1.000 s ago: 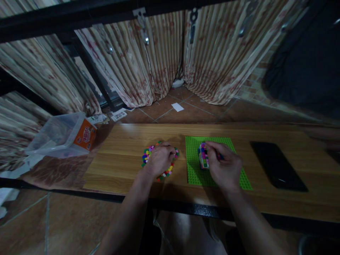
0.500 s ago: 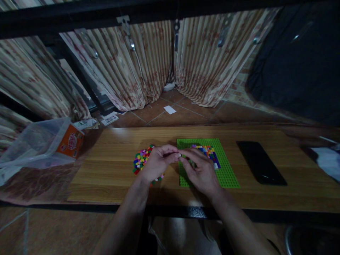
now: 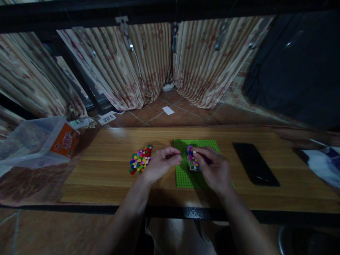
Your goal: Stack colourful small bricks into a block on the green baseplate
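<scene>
My right hand (image 3: 215, 168) pinches a small white brick (image 3: 194, 152) between thumb and fingertips. It is over a block of many-coloured small bricks (image 3: 191, 159) on a green studded baseplate (image 3: 183, 180); the hand hides part of this block. Whether the white brick touches the bricks below cannot be made out. My left hand (image 3: 162, 163) hovers by the baseplate's left edge, fingers curved, with a small gap between thumb and forefinger and nothing visible in it. Beside it, to the left, lies a loose pile of coloured bricks (image 3: 139, 161), partly covered by the hand.
A black phone-like slab (image 3: 255, 163) lies right of the baseplate on the wooden table (image 3: 106, 184). A clear plastic bin (image 3: 34, 141) with an orange label stands off the left end. White crumpled material (image 3: 317, 164) is at the far right. Curtains (image 3: 148, 67) hang behind.
My hands have parted. The right hand has moved right with the white brick, over the built bricks. My left hand stays near the same spot, its thumb and forefinger now apart.
</scene>
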Available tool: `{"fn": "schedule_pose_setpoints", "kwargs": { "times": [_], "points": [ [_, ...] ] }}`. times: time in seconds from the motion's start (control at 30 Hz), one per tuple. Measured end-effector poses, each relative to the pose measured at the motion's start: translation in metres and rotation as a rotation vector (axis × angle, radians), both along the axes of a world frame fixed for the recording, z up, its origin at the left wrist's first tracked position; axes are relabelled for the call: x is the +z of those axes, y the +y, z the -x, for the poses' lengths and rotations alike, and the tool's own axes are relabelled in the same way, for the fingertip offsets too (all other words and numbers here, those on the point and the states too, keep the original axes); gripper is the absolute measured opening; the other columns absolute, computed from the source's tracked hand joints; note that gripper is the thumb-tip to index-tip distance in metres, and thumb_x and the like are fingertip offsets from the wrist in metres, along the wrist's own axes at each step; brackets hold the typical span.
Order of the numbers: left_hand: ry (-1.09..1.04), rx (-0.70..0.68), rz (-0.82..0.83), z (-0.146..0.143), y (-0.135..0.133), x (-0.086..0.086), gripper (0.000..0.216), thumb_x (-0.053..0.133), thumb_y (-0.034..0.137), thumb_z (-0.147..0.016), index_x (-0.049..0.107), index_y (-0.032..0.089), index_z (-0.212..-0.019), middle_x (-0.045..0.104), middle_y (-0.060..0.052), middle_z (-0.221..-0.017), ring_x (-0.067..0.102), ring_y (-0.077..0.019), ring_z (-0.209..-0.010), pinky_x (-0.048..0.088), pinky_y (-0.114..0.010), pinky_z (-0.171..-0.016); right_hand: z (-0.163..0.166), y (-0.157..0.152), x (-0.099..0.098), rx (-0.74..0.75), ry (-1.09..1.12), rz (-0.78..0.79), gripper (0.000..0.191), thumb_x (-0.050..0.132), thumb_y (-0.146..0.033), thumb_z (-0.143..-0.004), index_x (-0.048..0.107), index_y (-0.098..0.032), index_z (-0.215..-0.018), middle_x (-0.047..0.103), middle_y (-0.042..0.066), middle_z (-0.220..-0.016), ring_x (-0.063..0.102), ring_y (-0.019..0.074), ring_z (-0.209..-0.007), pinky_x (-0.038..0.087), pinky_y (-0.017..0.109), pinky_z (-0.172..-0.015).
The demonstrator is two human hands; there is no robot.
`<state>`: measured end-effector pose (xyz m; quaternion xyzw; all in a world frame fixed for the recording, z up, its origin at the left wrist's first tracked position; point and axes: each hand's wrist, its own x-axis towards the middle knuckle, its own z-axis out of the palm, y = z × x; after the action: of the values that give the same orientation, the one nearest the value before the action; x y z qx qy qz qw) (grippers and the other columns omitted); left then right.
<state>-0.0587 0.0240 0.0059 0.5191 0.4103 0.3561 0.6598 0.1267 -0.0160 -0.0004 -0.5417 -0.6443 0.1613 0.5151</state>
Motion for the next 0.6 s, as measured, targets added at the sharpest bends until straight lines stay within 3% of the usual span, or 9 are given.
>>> {"fn": "schedule_pose_setpoints", "kwargs": {
  "times": [0.13, 0.4, 0.6],
  "points": [
    [0.070, 0.033, -0.068, -0.008, 0.000, -0.008, 0.015, 0.068, 0.024, -0.078, 0.065, 0.014, -0.089, 0.066, 0.000, -0.077, 0.062, -0.0110, -0.071, 0.051, -0.026, -0.073, -0.014, 0.008, -0.006, -0.162, 0.039, 0.038, 0.018, 0.061, -0.032, -0.086, 0.073, -0.021, -0.092, 0.073, 0.005, -0.090, 0.068, 0.0189, -0.080, 0.053, 0.033, -0.073],
    [0.222, 0.047, -0.234, -0.020, 0.000, -0.021, 0.032, 0.063, 0.024, -0.080, 0.064, 0.015, -0.111, 0.070, -0.006, -0.097, 0.064, -0.0158, -0.086, 0.051, -0.029, -0.080, -0.005, 0.015, -0.003, -0.087, -0.093, 0.075, 0.019, 0.057, -0.027, -0.087, 0.074, -0.021, -0.089, 0.074, 0.005, -0.091, 0.067, 0.0194, -0.085, 0.050, 0.035, -0.081],
    [0.319, -0.014, -0.301, -0.027, -0.006, -0.024, 0.048, 0.060, 0.027, -0.083, 0.055, 0.023, -0.131, 0.067, -0.005, -0.111, 0.062, -0.0119, -0.074, 0.051, -0.028, -0.073, -0.007, 0.023, -0.003, -0.136, -0.140, 0.115, 0.018, 0.058, -0.028, -0.085, 0.074, -0.021, -0.081, 0.073, 0.006, -0.086, 0.064, 0.0219, -0.085, 0.049, 0.037, -0.079]
  ]
}}
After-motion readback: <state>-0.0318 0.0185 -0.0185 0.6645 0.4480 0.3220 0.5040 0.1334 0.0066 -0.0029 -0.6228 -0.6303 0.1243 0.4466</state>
